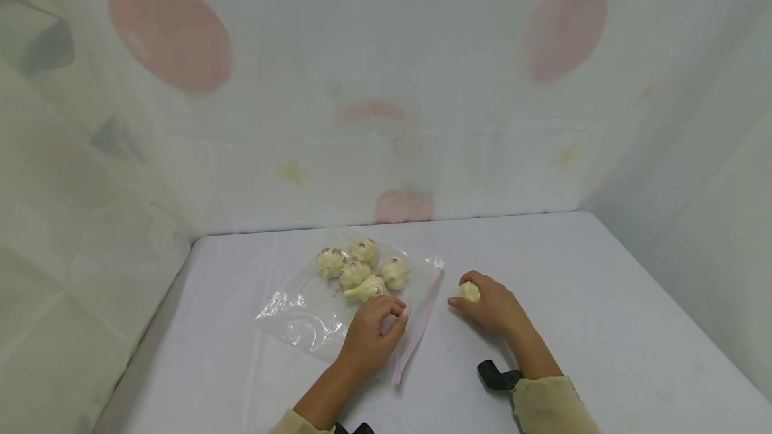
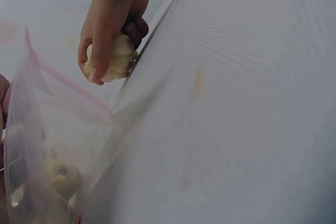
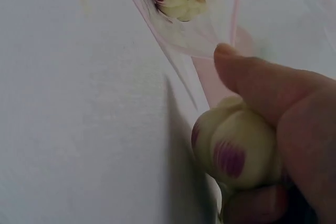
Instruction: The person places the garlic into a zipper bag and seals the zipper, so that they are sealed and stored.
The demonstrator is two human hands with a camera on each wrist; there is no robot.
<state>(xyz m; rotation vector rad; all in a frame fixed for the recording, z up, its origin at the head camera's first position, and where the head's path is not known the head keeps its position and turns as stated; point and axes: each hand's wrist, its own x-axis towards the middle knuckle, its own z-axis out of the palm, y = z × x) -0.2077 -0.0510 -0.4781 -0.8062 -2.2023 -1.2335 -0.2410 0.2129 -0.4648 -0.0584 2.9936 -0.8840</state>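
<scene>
A clear zip bag (image 1: 313, 317) with a pink seal strip lies on the table, several garlic bulbs (image 1: 354, 275) with purple streaks inside it. My left hand (image 1: 370, 333) is over the bag near its mouth, thumb and fingertips pinching the film. In the left wrist view the pink-edged mouth stands partly raised, and only a sliver of that hand shows at the left edge. To the right of the mouth, my right hand (image 1: 491, 303) grips a single garlic bulb (image 3: 236, 145) between thumb and fingers. The bulb is outside the bag, close over the table.
The white-covered table (image 1: 603, 327) runs back to a pale curtain (image 1: 374, 72) printed with faded fruit. Another curtain (image 1: 66, 220) hangs along the left side. A black wrist strap piece (image 1: 499, 376) sits on my right wrist.
</scene>
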